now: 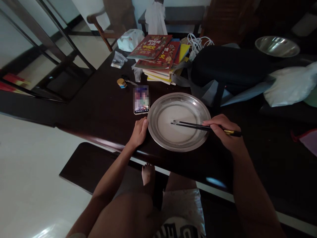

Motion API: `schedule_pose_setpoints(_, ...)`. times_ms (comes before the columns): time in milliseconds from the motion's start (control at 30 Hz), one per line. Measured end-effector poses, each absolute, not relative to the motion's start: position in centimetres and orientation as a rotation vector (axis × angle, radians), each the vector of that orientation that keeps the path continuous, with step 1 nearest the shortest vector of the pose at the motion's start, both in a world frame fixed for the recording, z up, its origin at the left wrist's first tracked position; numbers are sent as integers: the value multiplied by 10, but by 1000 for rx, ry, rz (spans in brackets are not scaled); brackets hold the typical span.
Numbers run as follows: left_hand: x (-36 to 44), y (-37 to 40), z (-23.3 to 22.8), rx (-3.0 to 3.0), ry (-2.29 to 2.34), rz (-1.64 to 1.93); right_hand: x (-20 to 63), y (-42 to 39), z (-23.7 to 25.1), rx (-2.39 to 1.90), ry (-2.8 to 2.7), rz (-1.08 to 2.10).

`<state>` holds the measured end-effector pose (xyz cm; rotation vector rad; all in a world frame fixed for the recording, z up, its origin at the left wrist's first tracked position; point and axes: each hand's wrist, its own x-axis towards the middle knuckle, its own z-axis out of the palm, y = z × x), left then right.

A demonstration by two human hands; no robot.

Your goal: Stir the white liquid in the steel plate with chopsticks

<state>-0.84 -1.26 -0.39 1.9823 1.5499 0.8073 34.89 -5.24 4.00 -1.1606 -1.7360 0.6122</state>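
Note:
A wide metal basin (158, 139) stands on the dark table and holds a milky white liquid (170, 115). My left hand (139, 133) is at the basin's left rim, its thumb against the edge and its other fingers partly hidden. Closed around a pair of dark chopsticks (192, 125) with gold bands, my right hand (226, 132) is over the right rim. The chopstick tips dip into the liquid near the middle. Just beyond my left hand lies a phone (141, 110) with its screen lit and partly blurred out.
Behind the basin are stacked red books (158, 53), a black case (228, 64) and a white cable (199, 41). A small jar (121, 83) is left of the phone. Another metal bowl (277, 46) and a white plastic bag (289, 86) are at right. The table edge (119, 145) runs nearby.

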Motion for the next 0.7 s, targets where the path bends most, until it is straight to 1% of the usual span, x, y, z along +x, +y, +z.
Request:
schedule_pose_setpoints(167, -8, -12, -3, 1979, 1544, 809, 351, -52, 40, -1174, -1640, 614)
schedule_pose_setpoints(300, -8, -12, -2, 1972, 1538, 809, 350, -52, 40, -1117, -1744, 642)
schedule_pose_setpoints(433, -8, -13, -3, 1971, 1551, 806, 351, -52, 40, -1201, -1658, 611)
schedule_pose_setpoints(600, -8, -13, -2, 1981, 1548, 811, 350, -51, 40, -1118, -1735, 653)
schedule_pose_setpoints(700, -8, -13, -2, 1986, 1546, 818, 350, -51, 41, -1144, -1714, 613)
